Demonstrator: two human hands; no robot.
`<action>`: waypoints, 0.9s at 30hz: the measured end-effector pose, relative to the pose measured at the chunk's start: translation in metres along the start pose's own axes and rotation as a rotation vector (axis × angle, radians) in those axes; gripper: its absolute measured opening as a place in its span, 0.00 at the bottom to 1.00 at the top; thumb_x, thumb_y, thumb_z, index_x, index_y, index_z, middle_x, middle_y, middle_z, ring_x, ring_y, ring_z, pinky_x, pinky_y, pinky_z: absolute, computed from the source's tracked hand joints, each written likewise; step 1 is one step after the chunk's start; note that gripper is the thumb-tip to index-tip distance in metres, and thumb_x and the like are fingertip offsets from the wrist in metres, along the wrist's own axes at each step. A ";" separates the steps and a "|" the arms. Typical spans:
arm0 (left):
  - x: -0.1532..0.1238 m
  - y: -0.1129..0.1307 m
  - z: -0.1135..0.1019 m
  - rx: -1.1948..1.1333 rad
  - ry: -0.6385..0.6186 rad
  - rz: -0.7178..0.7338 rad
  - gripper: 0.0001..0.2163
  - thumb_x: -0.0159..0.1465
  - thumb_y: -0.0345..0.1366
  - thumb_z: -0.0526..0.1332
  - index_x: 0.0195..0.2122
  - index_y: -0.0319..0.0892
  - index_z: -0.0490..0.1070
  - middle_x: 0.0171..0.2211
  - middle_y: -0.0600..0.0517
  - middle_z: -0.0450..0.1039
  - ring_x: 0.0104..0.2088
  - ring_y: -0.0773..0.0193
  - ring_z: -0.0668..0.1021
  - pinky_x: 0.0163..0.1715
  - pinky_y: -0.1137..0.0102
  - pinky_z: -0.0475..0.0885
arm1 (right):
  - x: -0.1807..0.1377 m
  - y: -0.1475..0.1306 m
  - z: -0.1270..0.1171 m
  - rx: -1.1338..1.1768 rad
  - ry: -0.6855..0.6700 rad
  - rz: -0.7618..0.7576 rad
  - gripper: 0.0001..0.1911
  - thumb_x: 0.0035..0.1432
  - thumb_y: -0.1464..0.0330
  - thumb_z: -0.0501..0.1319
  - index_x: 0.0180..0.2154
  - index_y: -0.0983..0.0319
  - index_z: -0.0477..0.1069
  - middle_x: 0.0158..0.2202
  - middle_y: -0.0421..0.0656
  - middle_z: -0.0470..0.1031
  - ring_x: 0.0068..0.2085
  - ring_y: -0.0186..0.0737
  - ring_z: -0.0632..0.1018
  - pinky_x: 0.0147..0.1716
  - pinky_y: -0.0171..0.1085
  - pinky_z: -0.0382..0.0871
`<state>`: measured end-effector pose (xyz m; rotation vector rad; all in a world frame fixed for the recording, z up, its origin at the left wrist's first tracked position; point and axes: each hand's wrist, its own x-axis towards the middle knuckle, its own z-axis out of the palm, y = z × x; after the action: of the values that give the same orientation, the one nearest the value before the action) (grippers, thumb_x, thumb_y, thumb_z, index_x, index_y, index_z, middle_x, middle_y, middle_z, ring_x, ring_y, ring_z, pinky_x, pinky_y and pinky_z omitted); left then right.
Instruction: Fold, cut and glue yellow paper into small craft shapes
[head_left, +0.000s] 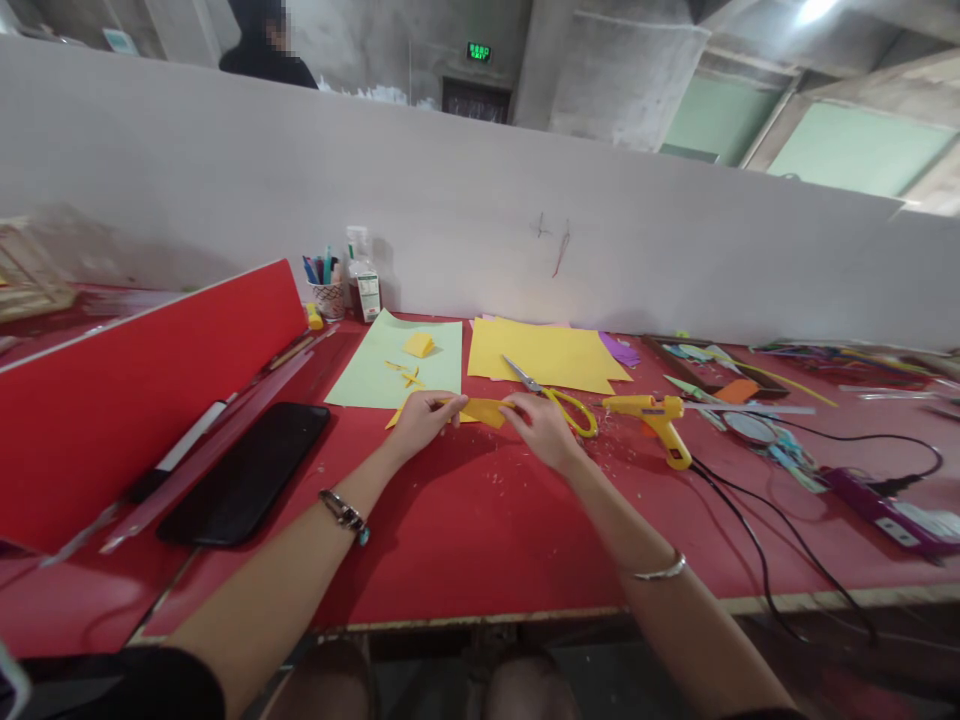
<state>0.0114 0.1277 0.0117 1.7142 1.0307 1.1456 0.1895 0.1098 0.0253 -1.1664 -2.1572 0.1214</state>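
A small strip of yellow paper [486,411] is stretched between my two hands above the red tabletop. My left hand [427,420] pinches its left end, and my right hand [541,428] pinches its right end. Beyond the hands lies a pale green sheet [360,376] bearing a small yellow paper stack [419,345] and several thin yellow offcuts [411,378]. Scissors [577,412] with yellow handles rest just past my right hand, their blades over a large yellow sheet [551,345]. Part of another yellow piece shows behind my left hand.
A yellow glue gun [651,412] lies to the right, its cord near a purple power strip [889,515]. A black phone [246,473] and a red upright board [157,390] are at left. A pen cup [328,296] and bottle [364,280] stand by the white partition [450,210].
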 end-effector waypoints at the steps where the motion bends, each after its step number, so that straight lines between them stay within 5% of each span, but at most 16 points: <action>1: 0.000 0.000 0.000 0.011 0.009 -0.002 0.18 0.52 0.46 0.53 0.12 0.39 0.62 0.08 0.59 0.56 0.10 0.76 0.59 0.12 0.78 0.53 | 0.000 0.001 0.000 0.005 0.005 -0.001 0.10 0.54 0.68 0.50 0.25 0.62 0.66 0.25 0.42 0.71 0.28 0.36 0.70 0.29 0.34 0.61; 12: 0.000 -0.003 -0.001 -0.047 0.067 -0.075 0.23 0.53 0.53 0.48 0.14 0.38 0.62 0.11 0.54 0.66 0.09 0.76 0.58 0.11 0.77 0.55 | 0.001 -0.007 -0.002 0.115 -0.031 0.102 0.08 0.53 0.69 0.49 0.25 0.62 0.63 0.22 0.40 0.69 0.25 0.34 0.69 0.26 0.32 0.60; 20: -0.001 -0.002 -0.001 0.009 0.015 -0.022 0.26 0.52 0.56 0.46 0.10 0.39 0.61 0.08 0.56 0.57 0.11 0.74 0.60 0.13 0.76 0.55 | 0.000 -0.007 -0.001 0.127 0.025 0.152 0.09 0.52 0.68 0.48 0.22 0.61 0.59 0.18 0.37 0.63 0.21 0.33 0.66 0.23 0.32 0.56; 27: -0.005 0.001 0.002 0.121 -0.080 0.043 0.25 0.55 0.54 0.42 0.09 0.41 0.52 0.08 0.58 0.52 0.13 0.74 0.57 0.15 0.75 0.54 | -0.001 -0.009 0.000 0.213 -0.074 0.147 0.08 0.52 0.68 0.48 0.22 0.61 0.57 0.19 0.36 0.60 0.22 0.31 0.64 0.22 0.31 0.56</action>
<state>0.0120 0.1227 0.0110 1.8697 1.0367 1.0513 0.1830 0.1040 0.0283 -1.2103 -2.0608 0.4538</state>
